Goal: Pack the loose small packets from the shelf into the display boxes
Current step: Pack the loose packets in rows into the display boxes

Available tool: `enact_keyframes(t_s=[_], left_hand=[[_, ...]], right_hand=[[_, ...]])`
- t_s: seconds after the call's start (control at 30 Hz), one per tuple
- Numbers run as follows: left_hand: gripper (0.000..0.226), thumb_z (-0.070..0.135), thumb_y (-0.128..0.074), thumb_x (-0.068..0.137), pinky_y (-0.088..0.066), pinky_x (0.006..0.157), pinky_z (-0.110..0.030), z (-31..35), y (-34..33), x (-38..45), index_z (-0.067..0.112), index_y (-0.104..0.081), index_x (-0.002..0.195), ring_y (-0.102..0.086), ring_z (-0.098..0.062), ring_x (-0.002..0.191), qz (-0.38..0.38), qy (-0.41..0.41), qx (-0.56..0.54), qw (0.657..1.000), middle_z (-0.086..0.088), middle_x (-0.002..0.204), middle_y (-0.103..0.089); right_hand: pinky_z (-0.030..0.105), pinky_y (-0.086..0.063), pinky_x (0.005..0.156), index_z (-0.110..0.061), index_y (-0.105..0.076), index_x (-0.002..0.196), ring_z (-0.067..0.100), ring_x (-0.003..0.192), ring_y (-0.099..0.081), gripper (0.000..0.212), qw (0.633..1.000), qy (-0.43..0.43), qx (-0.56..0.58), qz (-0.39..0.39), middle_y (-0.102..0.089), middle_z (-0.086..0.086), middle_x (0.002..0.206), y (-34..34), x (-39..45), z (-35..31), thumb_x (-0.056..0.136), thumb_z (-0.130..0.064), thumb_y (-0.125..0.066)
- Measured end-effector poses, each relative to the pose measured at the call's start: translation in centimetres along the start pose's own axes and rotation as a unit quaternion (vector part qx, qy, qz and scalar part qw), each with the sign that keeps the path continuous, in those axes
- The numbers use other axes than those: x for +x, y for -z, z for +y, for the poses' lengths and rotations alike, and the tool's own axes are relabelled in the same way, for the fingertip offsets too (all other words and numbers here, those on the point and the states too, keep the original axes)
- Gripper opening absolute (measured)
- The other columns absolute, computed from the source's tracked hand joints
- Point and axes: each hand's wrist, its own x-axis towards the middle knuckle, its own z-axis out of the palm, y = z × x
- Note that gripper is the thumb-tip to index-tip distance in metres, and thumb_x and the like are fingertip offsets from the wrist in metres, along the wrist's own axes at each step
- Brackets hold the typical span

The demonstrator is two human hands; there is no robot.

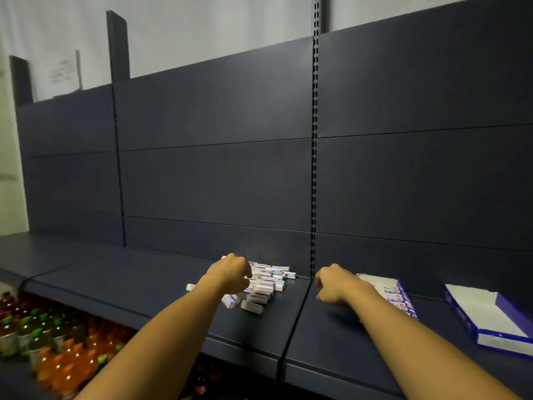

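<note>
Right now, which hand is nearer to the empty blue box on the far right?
Right. The right hand hovers beside the part-filled box, which lies between it and the empty box. The left hand is farther, over the packet pile.

Shelf [161,287]: uniform dark slate blue, unpatterned, with back panels of the same shade. Loose small packets [266,280], heaped on the shelf: white with purple-blue bands. Display box [399,295], right of the heap: blue wall, white packets inside carrying orange-red marks. Second display box [490,319], further right of the heap: blue outside, white interior. Bottles [52,342], below the shelf: orange and dark contents, green and orange caps.
</note>
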Motion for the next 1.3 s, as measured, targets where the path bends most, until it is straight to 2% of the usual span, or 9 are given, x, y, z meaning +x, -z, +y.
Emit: enact_keyframes(t_s=[0.23, 0.37, 0.47, 0.57, 0.67, 0.83, 1.07, 1.2, 1.3], left_hand=[[0.033, 0.019, -0.061, 0.093, -0.056, 0.093, -0.039, -6.9, 0.5, -1.9, 0.024, -0.069, 0.125, -0.063, -0.023, 0.112, 0.012, -0.006, 0.008, 1.000, -0.002, 0.130, -0.064], [0.038, 0.014, -0.058, 0.090, -0.056, 0.087, -0.038, -10.2, 0.6, -2.8, 0.022, -0.068, 0.126, -0.064, -0.026, 0.107, 0.008, -0.007, 0.011, 1.000, -0.005, 0.126, -0.064], [0.033, 0.013, -0.058, 0.090, -0.055, 0.082, -0.038, -12.3, 0.3, -3.1, 0.020, -0.070, 0.121, -0.064, -0.028, 0.100, 0.009, -0.008, 0.005, 1.000, -0.007, 0.120, -0.066], [0.031, 0.015, -0.060, 0.092, -0.057, 0.085, -0.036, -13.8, -0.4, -3.2, 0.016, -0.070, 0.121, -0.065, -0.026, 0.099, 0.008, -0.014, -0.008, 1.000, -0.007, 0.119, -0.068], [0.034, 0.012, -0.058, 0.093, -0.057, 0.092, -0.038, -15.0, -1.2, -2.7, 0.015, -0.069, 0.125, -0.065, -0.025, 0.104, 0.005, -0.015, -0.027, 1.000, -0.006, 0.123, -0.067], [0.037, 0.008, -0.055, 0.094, -0.056, 0.094, -0.039, -17.0, -2.2, -0.8, 0.016, -0.068, 0.127, -0.064, -0.026, 0.108, 0.000, -0.013, -0.026, 1.000, -0.007, 0.127, -0.065], [0.041, 0.001, -0.054, 0.093, -0.055, 0.097, -0.038, -19.9, -3.5, 2.9, 0.014, -0.067, 0.130, -0.064, -0.025, 0.112, -0.026, -0.030, -0.024, 0.999, -0.007, 0.128, -0.065], [0.036, 0.004, -0.058, 0.095, -0.055, 0.097, -0.035, -21.2, -3.9, 5.0, 0.015, -0.068, 0.127, -0.065, -0.022, 0.109, -0.053, -0.042, -0.038, 0.997, -0.006, 0.125, -0.068], [0.031, 0.013, -0.070, 0.092, -0.053, 0.097, -0.031, -21.7, -4.3, 6.2, 0.016, -0.071, 0.123, -0.065, -0.019, 0.109, -0.086, -0.058, -0.051, 0.993, -0.004, 0.121, -0.069]], right_hand=[[0.043, -0.057, 0.091, -0.012, -0.064, 0.120, 0.029, 0.103, -0.065, 0.034, 1.000, -0.008, 0.022, -0.006, -0.059, 0.011, 0.120, -1.3, 0.0, -7.5, 0.087, -0.017, -0.060], [0.042, -0.058, 0.088, -0.012, -0.065, 0.119, 0.028, 0.100, -0.066, 0.033, 0.999, -0.021, 0.027, 0.009, -0.062, 0.010, 0.118, -1.6, -0.1, -10.7, 0.087, -0.016, -0.059], [0.039, -0.058, 0.083, -0.012, -0.066, 0.114, 0.027, 0.097, -0.066, 0.029, 0.999, -0.029, 0.033, 0.026, -0.062, 0.008, 0.113, -2.1, 0.0, -12.7, 0.086, -0.016, -0.058], [0.040, -0.058, 0.085, -0.011, -0.066, 0.115, 0.028, 0.098, -0.066, 0.031, 0.999, -0.031, 0.030, 0.024, -0.063, 0.010, 0.115, -2.7, 0.2, -14.3, 0.086, -0.013, -0.058], [0.038, -0.057, 0.086, -0.011, -0.065, 0.119, 0.028, 0.101, -0.065, 0.033, 0.999, -0.034, 0.032, 0.027, -0.062, 0.008, 0.118, -2.9, 0.9, -15.5, 0.087, -0.013, -0.058], [0.037, -0.057, 0.085, -0.014, -0.068, 0.116, 0.027, 0.099, -0.065, 0.034, 0.998, -0.032, 0.040, 0.036, -0.063, 0.007, 0.116, -2.7, 2.9, -16.8, 0.084, -0.009, -0.057], [0.041, -0.058, 0.089, -0.016, -0.065, 0.124, 0.027, 0.101, -0.065, 0.042, 0.998, -0.020, 0.055, 0.036, -0.062, 0.007, 0.119, -2.7, 7.7, -17.4, 0.085, -0.002, -0.056], [0.039, -0.058, 0.088, -0.017, -0.066, 0.124, 0.025, 0.099, -0.064, 0.042, 0.998, -0.007, 0.058, 0.036, -0.063, 0.006, 0.119, -2.5, 10.5, -17.7, 0.087, -0.001, -0.057], [0.039, -0.058, 0.088, -0.018, -0.068, 0.122, 0.024, 0.098, -0.064, 0.040, 0.997, -0.001, 0.060, 0.038, -0.063, 0.005, 0.116, -2.8, 12.0, -18.1, 0.086, -0.001, -0.059]])
